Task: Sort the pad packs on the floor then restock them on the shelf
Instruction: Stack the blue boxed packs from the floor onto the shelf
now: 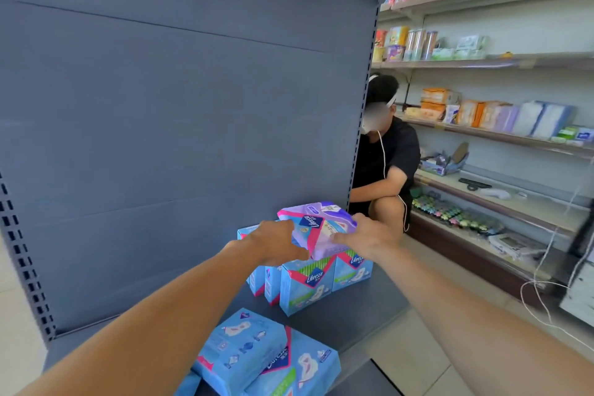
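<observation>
Two bare hands reach forward together in the head view, and both hold one purple pad pack (321, 228) between them. The left hand (276, 243) grips the pack's left side with its fingers (297, 254) curled under the lower edge. The right hand (366, 236) grips the right side, and its fingers (342, 238) lie flat on the front of the pack. The pack is tilted and sits just above a row of blue pad packs (305, 283), which stand upright on the dark shelf (360, 305). I cannot tell if the purple pack touches the row under it or hangs a little over it. The row stands at the right end of the shelf, close to the grey back panel (180, 112).

Nearer to the camera, more blue packs (266, 357) lie flat in a loose pile at the front of the same shelf, one partly over another. They are well apart from the upright row.

Behind the panel's right edge, another person (385, 164) in a black shirt crouches low, with a thin white cable hanging down the chest. On the right, wall shelves (501, 135) carry many small goods, blurred in the picture. A white cord (540, 299) loops down beside the lowest of these shelves, over the pale floor (414, 357).
</observation>
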The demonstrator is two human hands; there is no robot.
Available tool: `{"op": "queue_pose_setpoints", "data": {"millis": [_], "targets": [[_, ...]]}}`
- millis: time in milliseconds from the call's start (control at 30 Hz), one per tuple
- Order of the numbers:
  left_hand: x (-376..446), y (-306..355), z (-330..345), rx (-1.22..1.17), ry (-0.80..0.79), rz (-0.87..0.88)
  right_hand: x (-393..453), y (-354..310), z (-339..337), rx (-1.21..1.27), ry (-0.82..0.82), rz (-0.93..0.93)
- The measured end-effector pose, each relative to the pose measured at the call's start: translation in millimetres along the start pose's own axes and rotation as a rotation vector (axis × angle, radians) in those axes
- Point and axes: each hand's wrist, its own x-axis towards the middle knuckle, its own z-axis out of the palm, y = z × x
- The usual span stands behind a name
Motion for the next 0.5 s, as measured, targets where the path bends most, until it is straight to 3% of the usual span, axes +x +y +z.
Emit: {"op": "queue_pose_setpoints", "data": {"millis": [100,200,367,500], "targets": [[3.8,-5.1,3.4,-0.088,0.007,-0.02,-7.3,-9.4,-0.5,0.166,-0.055,0.055],[7.4,-12.3,7.7,-0.198,0.033,-0.071,-9.4,-16.3,2.6,0.532,-0.156,0.135],[-0.4,-16.2,0.9,-0.488,0.127,-0.174,-25.6,-25.7,8.2,0.841,-0.157,0.208],[-12.8,-10.9,-8.5,-1.031,0.248,-0.346,-58.7,-48.1,14.0,0.993,-0.031,0.16]]}}
